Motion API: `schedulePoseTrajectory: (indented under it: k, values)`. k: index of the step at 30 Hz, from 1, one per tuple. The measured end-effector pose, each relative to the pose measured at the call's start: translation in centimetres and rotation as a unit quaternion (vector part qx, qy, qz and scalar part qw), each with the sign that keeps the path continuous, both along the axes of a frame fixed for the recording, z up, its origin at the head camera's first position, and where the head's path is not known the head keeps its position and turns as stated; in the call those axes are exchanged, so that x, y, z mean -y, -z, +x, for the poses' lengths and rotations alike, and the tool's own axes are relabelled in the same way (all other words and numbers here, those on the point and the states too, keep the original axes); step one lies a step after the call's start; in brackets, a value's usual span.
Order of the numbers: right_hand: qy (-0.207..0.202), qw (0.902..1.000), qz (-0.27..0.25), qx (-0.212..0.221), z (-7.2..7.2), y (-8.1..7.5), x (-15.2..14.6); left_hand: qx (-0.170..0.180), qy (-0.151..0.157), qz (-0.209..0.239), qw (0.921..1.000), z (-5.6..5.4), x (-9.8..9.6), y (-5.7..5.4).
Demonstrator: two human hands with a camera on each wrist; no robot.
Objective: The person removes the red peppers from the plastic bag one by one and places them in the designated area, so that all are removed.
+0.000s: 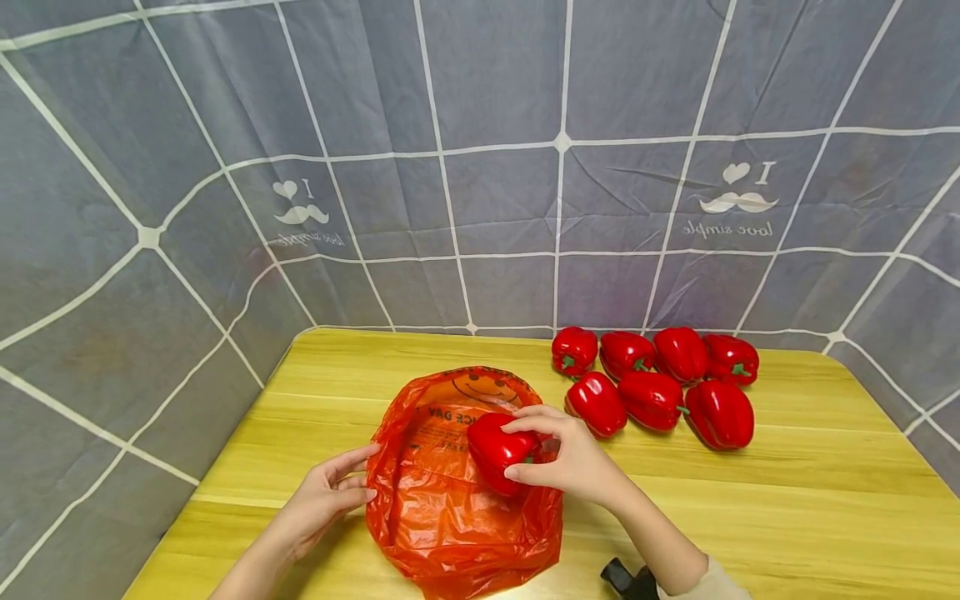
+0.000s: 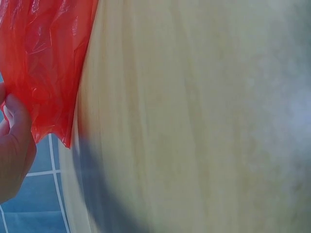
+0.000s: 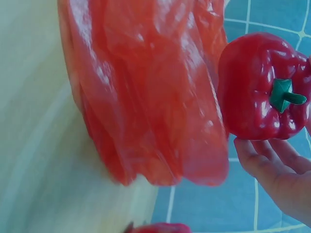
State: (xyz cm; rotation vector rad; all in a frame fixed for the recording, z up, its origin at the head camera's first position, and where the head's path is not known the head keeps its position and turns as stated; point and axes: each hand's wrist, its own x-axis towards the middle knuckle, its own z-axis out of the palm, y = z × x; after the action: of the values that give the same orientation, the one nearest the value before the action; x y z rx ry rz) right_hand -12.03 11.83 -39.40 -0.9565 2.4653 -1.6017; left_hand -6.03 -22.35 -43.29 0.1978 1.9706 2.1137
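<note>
A red plastic bag (image 1: pixel 457 517) stands on the table with its mouth open upward, a smiley print showing inside. My left hand (image 1: pixel 324 498) holds the bag's left side with bent fingers and thumb; in the left wrist view that hand (image 2: pixel 13 145) is at the bag's edge. My right hand (image 1: pixel 573 454) grips a red bell pepper (image 1: pixel 498 450) over the right part of the bag's mouth. From the right wrist, the pepper (image 3: pixel 262 87) shows its green stem, beside the bag's rim, with fingers (image 3: pixel 277 165) under it.
Several more red bell peppers (image 1: pixel 652 400) lie in two rows on the wooden table (image 1: pixel 810 500), right of the bag. A black object (image 1: pixel 630 579) is by the right forearm at the front edge. A grey checked cloth (image 1: pixel 495 208) hangs behind the table and at its sides.
</note>
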Motion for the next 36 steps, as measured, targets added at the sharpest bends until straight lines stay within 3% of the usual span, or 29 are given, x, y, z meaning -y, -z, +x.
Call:
schedulePoseTrajectory:
  k: [10,25,36]
  values:
    - [0.009,0.9996,-0.02,0.02,0.1,-1.3,-1.2,0.001,-0.004,-0.003,1.0,0.0,0.1,0.0]
    - [0.016,0.9989,-0.035,-0.026,-0.2,-1.6,-2.8,0.0,-0.002,-0.006,1.0,0.1,0.1,-0.1]
    - [0.044,0.9982,-0.015,-0.037,-0.4,-1.8,-4.8,-0.001,-0.002,-0.004,1.0,0.0,0.0,0.0]
